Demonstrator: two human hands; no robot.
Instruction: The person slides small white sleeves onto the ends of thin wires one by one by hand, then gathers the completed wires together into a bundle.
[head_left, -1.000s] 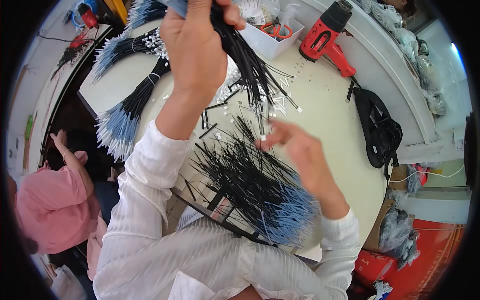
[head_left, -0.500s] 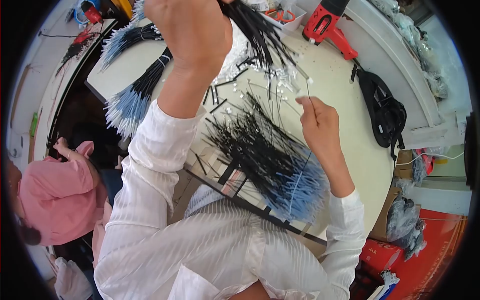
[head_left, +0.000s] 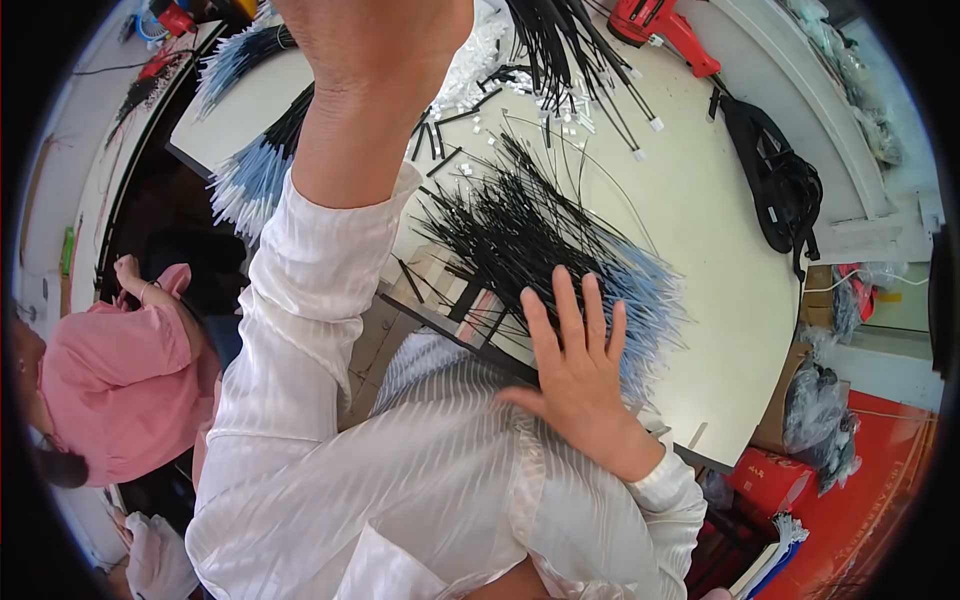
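Observation:
My right hand lies open with its fingers spread over the near edge of a loose pile of wires, black at one end and blue-grey at the other. At the top edge is my raised left hand, its fingers cut off by the frame. From beside it a bunch of black wires hangs over the table, apparently in that hand's grip. Small white connectors show on the ends of some of these wires.
White connector pieces and short black tubes are scattered at the back. Tied wire bundles lie left. A red heat gun and black strapped item are at the right. A person in pink sits at left.
My right hand has left a thin wire near the hanging bunch and come down, opening over the pile. My left hand has risen farther out of view. The pile's wires have shifted.

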